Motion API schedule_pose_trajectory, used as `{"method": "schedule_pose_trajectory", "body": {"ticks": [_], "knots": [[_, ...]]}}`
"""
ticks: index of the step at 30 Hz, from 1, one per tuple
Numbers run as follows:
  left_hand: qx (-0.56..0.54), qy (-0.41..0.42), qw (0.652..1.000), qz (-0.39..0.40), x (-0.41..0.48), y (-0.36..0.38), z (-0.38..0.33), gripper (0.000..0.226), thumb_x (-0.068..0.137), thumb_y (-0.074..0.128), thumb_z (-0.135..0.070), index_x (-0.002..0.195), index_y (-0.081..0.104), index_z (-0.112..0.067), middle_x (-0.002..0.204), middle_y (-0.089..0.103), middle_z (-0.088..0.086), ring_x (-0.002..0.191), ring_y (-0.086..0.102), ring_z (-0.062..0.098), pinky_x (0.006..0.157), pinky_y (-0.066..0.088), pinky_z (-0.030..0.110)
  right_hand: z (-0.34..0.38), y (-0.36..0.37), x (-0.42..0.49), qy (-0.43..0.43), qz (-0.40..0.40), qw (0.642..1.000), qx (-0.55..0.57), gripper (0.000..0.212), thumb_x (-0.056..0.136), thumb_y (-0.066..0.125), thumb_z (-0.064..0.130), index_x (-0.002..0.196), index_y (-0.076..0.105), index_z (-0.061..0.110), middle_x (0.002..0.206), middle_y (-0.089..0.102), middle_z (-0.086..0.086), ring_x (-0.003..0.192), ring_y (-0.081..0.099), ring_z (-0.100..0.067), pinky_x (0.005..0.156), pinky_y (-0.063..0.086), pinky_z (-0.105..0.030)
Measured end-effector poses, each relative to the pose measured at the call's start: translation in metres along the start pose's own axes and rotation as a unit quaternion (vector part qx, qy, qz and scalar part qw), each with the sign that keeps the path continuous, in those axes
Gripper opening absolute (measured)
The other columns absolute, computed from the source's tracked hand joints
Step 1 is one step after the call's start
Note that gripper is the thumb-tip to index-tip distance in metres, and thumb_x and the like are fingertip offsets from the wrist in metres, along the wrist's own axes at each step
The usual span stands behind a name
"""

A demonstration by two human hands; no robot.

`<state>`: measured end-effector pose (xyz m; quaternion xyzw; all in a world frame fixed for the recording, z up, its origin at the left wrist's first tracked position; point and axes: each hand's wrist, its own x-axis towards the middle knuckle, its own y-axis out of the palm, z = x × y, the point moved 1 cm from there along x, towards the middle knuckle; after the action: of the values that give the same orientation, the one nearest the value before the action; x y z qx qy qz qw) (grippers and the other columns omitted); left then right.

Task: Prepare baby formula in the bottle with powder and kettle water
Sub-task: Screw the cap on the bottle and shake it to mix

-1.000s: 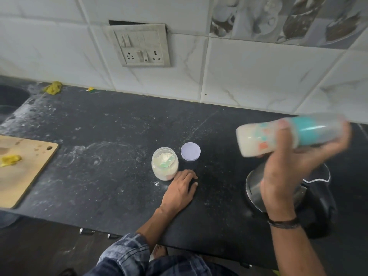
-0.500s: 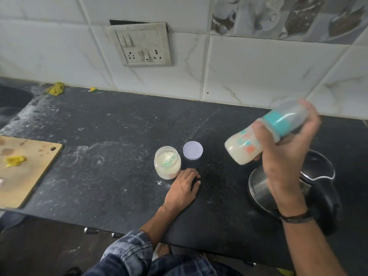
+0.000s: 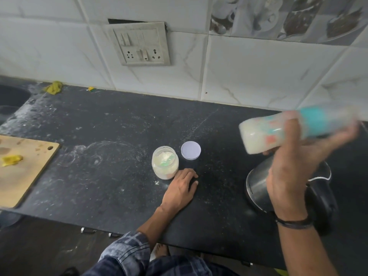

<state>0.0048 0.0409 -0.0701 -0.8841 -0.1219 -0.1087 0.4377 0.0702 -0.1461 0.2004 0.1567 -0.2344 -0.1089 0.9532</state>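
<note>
The right hand (image 3: 288,176) was wrapped around the baby bottle (image 3: 278,132), holding it nearly on its side above the kettle (image 3: 258,186) near the worktop's right edge. The bottle was motion-blurred and full of milky liquid, its teal collar and cap on — a hold that suits shaking, to dissolve the powder. Keeping it capped and clear of the worktop (image 3: 99,176) likely guarded against spills.

The left hand (image 3: 179,188) lay flat and empty by the front edge, fingers loosely spread, just beside the open powder jar (image 3: 165,162) — probably bracing the body. The jar's lid (image 3: 190,150) sat just behind, 1 reach away for closing. Mixing looked like the final step, with only the jar left to seal.
</note>
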Motion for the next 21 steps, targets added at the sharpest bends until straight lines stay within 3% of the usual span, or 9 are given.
{"method": "schedule_pose_trajectory", "body": {"ticks": [2,4,6,7,10,12,15,17,21], "knots": [[-0.003,0.0,1.0,0.001,-0.002,0.0,0.0,0.013,0.099,0.061,-0.02,0.11,0.062,-0.013,0.117,0.06,-0.002,0.11,0.055,0.017,0.104,0.039,0.027,0.001,0.001,-0.006,0.017,0.079,0.996,-0.026,0.066,0.094,0.064,-0.008,0.143,0.024,0.01,0.106,0.064,0.019,0.08,0.064,0.0,0.058,0.053,-0.019],[-0.002,-0.001,1.0,0.003,-0.001,-0.001,-0.001,0.013,0.099,0.061,-0.02,0.11,0.062,-0.013,0.117,0.06,-0.003,0.111,0.055,0.017,0.104,0.038,0.025,0.01,-0.002,-0.003,-0.007,0.041,0.999,-0.007,0.068,0.094,0.067,-0.004,0.144,0.02,-0.001,0.122,0.06,0.003,0.093,0.066,-0.004,0.074,0.058,-0.025],[-0.002,-0.004,1.0,0.0,-0.001,0.0,-0.001,0.013,0.099,0.061,-0.02,0.11,0.063,-0.013,0.117,0.06,-0.003,0.111,0.055,0.016,0.105,0.036,0.023,0.016,-0.004,0.004,-0.035,-0.022,0.998,0.049,0.088,0.093,0.078,0.015,0.145,0.014,-0.015,0.138,0.048,-0.031,0.109,0.066,-0.031,0.081,0.06,-0.054],[-0.001,-0.005,1.0,-0.001,-0.001,0.0,-0.001,0.013,0.099,0.061,-0.02,0.11,0.062,-0.013,0.117,0.061,-0.003,0.112,0.055,0.016,0.105,0.036,0.023,0.015,-0.004,0.006,-0.039,-0.036,0.997,0.059,0.094,0.091,0.08,0.019,0.146,0.012,-0.016,0.142,0.043,-0.035,0.112,0.065,-0.04,0.082,0.058,-0.062],[-0.002,0.001,1.0,-0.001,-0.002,0.0,0.0,0.013,0.099,0.061,-0.02,0.11,0.062,-0.013,0.116,0.061,-0.004,0.11,0.055,0.016,0.105,0.038,0.025,0.01,0.0,0.0,-0.026,0.033,0.999,-0.003,0.078,0.093,0.071,0.0,0.146,0.015,-0.001,0.13,0.049,-0.012,0.096,0.067,-0.01,0.076,0.061,-0.034],[-0.001,0.002,1.0,0.0,-0.001,-0.001,-0.001,0.013,0.099,0.061,-0.02,0.11,0.062,-0.013,0.116,0.06,-0.003,0.108,0.055,0.015,0.104,0.037,0.022,0.009,0.002,-0.007,-0.04,0.093,0.994,-0.03,0.076,0.089,0.07,-0.003,0.144,0.018,0.002,0.123,0.049,0.0,0.092,0.063,-0.003,0.077,0.056,-0.022],[-0.002,-0.001,1.0,0.002,0.0,-0.001,-0.002,0.013,0.099,0.06,-0.02,0.11,0.063,-0.013,0.116,0.061,-0.003,0.112,0.055,0.016,0.105,0.035,0.021,0.015,-0.004,-0.002,-0.089,-0.012,0.996,0.007,0.083,0.092,0.072,0.006,0.144,0.01,-0.011,0.135,0.043,-0.011,0.107,0.061,-0.007,0.087,0.056,-0.028],[0.0,-0.003,1.0,0.0,0.0,-0.001,-0.002,0.014,0.099,0.06,-0.021,0.11,0.062,-0.013,0.116,0.061,-0.003,0.113,0.055,0.016,0.105,0.036,0.022,0.007,-0.007,0.001,-0.079,-0.067,0.994,0.043,0.086,0.094,0.075,0.017,0.146,0.011,-0.006,0.143,0.04,-0.025,0.107,0.061,-0.024,0.076,0.059,-0.04],[0.0,-0.001,1.0,0.006,-0.001,-0.001,0.0,0.013,0.1,0.06,-0.022,0.111,0.062,-0.014,0.117,0.06,-0.004,0.11,0.055,0.015,0.105,0.033,0.017,-0.005,0.002,-0.01,0.0,0.092,0.995,-0.041,0.079,0.089,0.078,0.01,0.145,0.022,0.014,0.132,0.049,-0.014,0.097,0.065,-0.016,0.074,0.058,-0.033]]}}
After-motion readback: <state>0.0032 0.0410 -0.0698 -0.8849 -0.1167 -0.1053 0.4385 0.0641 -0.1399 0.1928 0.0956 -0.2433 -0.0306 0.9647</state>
